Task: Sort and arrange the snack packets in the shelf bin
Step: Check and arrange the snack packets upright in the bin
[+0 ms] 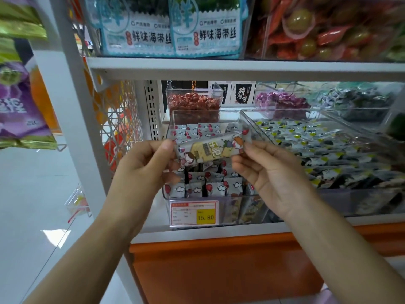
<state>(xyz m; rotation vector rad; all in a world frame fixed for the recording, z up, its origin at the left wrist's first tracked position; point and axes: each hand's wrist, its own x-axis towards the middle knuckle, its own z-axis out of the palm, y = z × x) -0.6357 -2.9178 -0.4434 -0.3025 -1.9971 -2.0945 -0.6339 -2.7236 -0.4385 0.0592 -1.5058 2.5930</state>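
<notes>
Both hands hold one long snack packet [210, 148] level in the air, just above a clear shelf bin [228, 209]. The left hand [142, 170] pinches the packet's left end between thumb and curled fingers. The right hand [269, 176] pinches its right end the same way, with the other fingers loosely bent below. The packet is pale with a yellow patch and cartoon figures at each end.

Inside the bin below stand rows of small grey packets [210, 187] printed with red balloons and white clouds. A price tag [194, 213] reading 15.80 sits on the bin's front wall. The bin rests on a white shelf [219, 232]. Just beside it on the right is a wider clear bin [285, 111], filled with dark and yellow packets [328, 150]. Behind, a smaller bin holds red wrapped sweets [194, 104]. On the shelf above stand light blue seaweed packs [203, 29].
</notes>
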